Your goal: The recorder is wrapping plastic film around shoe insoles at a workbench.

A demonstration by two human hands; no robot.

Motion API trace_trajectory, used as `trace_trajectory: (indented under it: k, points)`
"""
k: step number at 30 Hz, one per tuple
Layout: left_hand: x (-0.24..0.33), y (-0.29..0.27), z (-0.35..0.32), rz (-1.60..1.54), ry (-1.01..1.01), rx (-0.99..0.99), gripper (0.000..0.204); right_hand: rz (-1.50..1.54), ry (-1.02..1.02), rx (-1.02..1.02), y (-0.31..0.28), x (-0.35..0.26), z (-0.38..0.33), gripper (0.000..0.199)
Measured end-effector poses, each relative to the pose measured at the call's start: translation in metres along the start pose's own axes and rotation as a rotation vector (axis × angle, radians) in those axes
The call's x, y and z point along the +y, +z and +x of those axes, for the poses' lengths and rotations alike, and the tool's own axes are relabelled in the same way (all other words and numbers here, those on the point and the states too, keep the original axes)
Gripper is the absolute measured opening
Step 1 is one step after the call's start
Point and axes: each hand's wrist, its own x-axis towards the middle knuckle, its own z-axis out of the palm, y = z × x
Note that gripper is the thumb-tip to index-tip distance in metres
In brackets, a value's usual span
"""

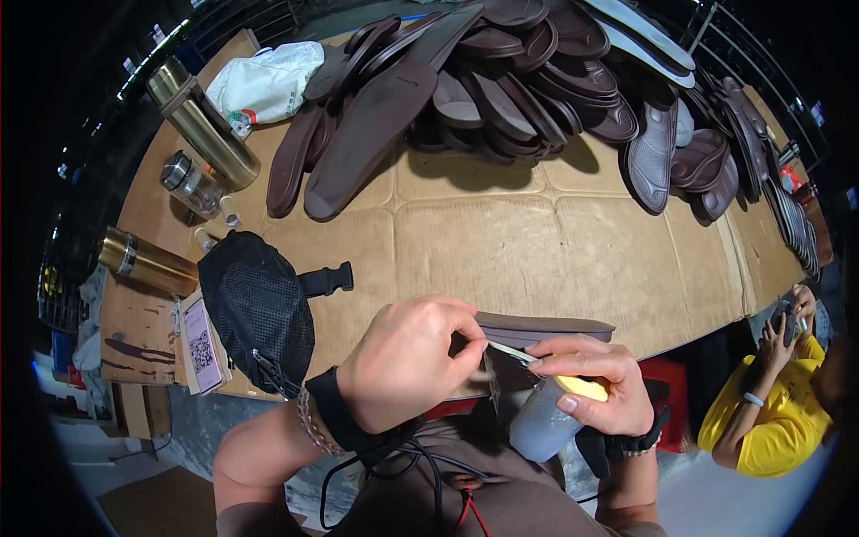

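Note:
My left hand (403, 358) is closed in a pinch, thumb against forefinger, on one end of a thin pale strip (508, 351). The strip's other end reaches the fingertips of my right hand (613, 380). My right hand is wrapped round a translucent cup-like container (537, 422) with something yellow (582, 387) at its top; whether that is a lid cannot be made out. Just beyond my hands, a brown shoe sole (546, 326) lies along the near edge of the table.
A large heap of brown soles (501, 80) covers the back of the cardboard-topped table (483, 242). At left stand a gold flask (210, 125), a glass bottle (192, 183) and a black mesh pouch (255, 304). A person in yellow (769, 412) sits at right, holding a phone.

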Motion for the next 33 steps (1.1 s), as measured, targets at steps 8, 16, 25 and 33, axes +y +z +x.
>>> trace_trajectory:
  k: [8, 16, 25, 33]
  points:
    - [0.006, -0.004, 0.005, 0.017, -0.01, -0.037, 0.012, -0.28, -0.01, 0.069, 0.01, -0.014, 0.004, 0.037]
    - [0.009, -0.006, 0.005, 0.077, -0.012, -0.05, 0.012, -0.441, -0.032, 0.162, 0.015, -0.013, 0.006, 0.039]
    - [0.01, -0.006, 0.011, 0.088, -0.001, -0.017, 0.013, -0.491, -0.026, 0.196, 0.019, -0.014, 0.01, 0.037]
    - [0.004, -0.014, 0.018, 0.035, -0.141, -0.173, 0.016, -0.501, 0.023, 0.2, 0.025, -0.025, 0.015, 0.036]
